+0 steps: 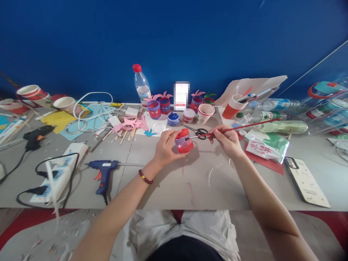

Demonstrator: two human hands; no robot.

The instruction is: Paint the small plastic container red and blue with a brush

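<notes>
My left hand (166,146) is closed around a small cup (185,146) painted red at both ends with a purplish band across its middle. The cup lies tilted on its side above the table. In my right hand (225,139) is a long red-handled paintbrush (250,125), pinched near its bristle end. Its tip meets the band of the cup. Just beyond the cup stand an open jar of blue paint (173,119) and a jar with a pale lid (188,116). Black-handled scissors (201,132) lie behind the brush.
Several painted cups with paper leaves (154,109) stand by the blue wall. A blue glue gun (103,170) and a power strip (61,174) lie left. A phone (307,181), plastic bottles (282,127) and stacked red cups (232,107) are right. A capped bottle (141,85) stands behind.
</notes>
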